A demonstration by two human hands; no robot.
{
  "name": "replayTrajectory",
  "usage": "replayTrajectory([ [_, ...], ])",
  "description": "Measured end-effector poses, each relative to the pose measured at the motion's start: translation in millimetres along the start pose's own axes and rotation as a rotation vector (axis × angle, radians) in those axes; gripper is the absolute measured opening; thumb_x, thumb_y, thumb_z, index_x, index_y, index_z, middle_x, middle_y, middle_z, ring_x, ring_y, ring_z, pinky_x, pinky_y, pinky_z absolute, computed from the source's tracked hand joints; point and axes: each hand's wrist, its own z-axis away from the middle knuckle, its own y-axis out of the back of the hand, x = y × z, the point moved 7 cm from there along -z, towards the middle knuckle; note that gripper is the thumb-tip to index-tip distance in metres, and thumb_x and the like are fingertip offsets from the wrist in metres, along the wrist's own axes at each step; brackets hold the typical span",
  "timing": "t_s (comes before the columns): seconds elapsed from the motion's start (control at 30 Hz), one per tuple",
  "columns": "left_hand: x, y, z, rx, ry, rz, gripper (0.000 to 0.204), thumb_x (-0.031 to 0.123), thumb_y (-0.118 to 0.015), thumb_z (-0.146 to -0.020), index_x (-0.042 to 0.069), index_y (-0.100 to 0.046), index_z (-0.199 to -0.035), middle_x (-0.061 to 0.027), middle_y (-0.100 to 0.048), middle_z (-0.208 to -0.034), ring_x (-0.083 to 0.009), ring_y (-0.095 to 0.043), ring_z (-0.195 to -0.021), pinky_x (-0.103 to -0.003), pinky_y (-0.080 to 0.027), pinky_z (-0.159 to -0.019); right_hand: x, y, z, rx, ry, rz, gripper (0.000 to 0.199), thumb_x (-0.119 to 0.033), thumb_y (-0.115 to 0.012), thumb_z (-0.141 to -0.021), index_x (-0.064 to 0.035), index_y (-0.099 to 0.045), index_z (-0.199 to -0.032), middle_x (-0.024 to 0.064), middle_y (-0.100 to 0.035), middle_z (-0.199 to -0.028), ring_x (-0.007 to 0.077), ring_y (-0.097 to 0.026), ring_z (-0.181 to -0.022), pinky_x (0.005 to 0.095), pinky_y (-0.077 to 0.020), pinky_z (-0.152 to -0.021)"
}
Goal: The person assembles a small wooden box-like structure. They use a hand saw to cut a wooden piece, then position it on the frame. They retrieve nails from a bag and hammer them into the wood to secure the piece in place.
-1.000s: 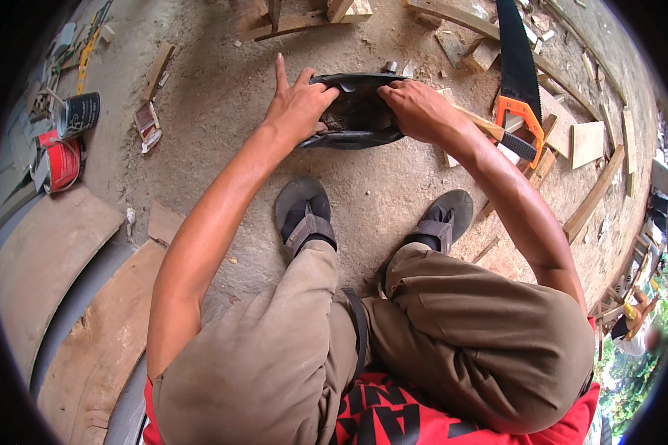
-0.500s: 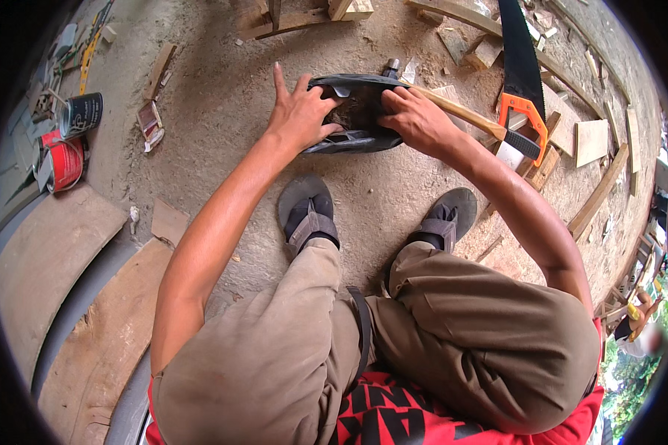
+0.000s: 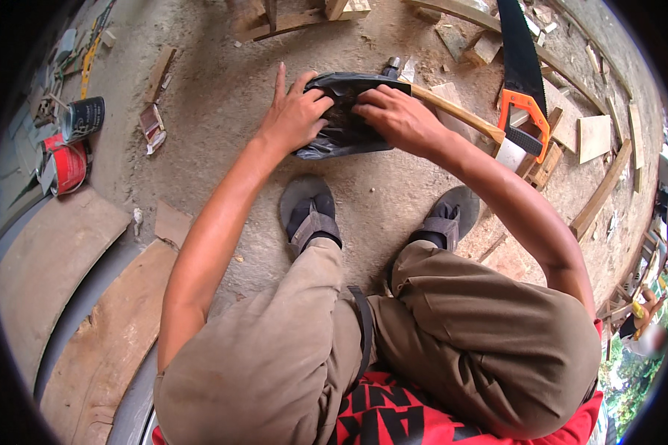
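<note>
A crumpled black plastic bag [image 3: 341,130] lies on the dusty concrete ground in front of my sandalled feet. My left hand [image 3: 293,111] grips its left edge, index finger stretched upward. My right hand [image 3: 393,115] pinches the bag's top right part, fingers curled over it. Both hands meet over the bag's middle. What the bag holds is hidden.
A wooden-handled hammer [image 3: 453,111] lies just behind my right hand. A hand saw with an orange handle [image 3: 523,89] rests on wood offcuts at the right. Tins [image 3: 78,119] and small tools sit at the far left. Curved boards [image 3: 52,259] lie at lower left.
The bag, held open earlier between both hands, has been drawn together. My hands have moved closer to each other over it.
</note>
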Motion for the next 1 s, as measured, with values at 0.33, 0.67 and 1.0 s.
replayTrajectory([
  [0.33,-2,1,12,-0.047,0.160,0.007,0.063,0.041,-0.086,-0.071,0.016,-0.067,-0.127,-0.0013,-0.062,-0.132,-0.0280,-0.025,-0.152,-0.073,-0.005,-0.119,7,-47,11,-0.203,-0.097,0.083,0.051,-0.022,-0.066,-0.090,-0.0047,-0.059,-0.136,0.0162,-0.054,-0.138,0.0302,-0.064,-0.110,0.0374,-0.0533,-0.093],
  [0.67,-16,-7,10,0.026,0.127,0.014,0.067,0.040,-0.089,-0.067,0.015,-0.065,-0.125,-0.0024,-0.062,-0.130,-0.0283,-0.024,-0.153,-0.075,-0.005,-0.118,-12,-45,-16,-0.218,-0.055,0.148,0.056,-0.018,-0.061,-0.092,-0.0169,-0.051,-0.147,0.0217,-0.050,-0.138,0.0296,-0.071,-0.096,0.0375,-0.0556,-0.090],
  [1.0,-20,-5,12,-0.025,0.112,0.028,0.068,0.044,-0.088,-0.066,0.011,-0.067,-0.121,-0.0050,-0.063,-0.130,-0.0270,-0.025,-0.152,-0.071,-0.004,-0.121,-6,-39,-2,-0.146,-0.139,-0.010,0.042,-0.010,-0.057,-0.091,-0.0030,-0.058,-0.132,0.0213,-0.054,-0.131,0.0306,-0.069,-0.100,0.0383,-0.0557,-0.088],
])
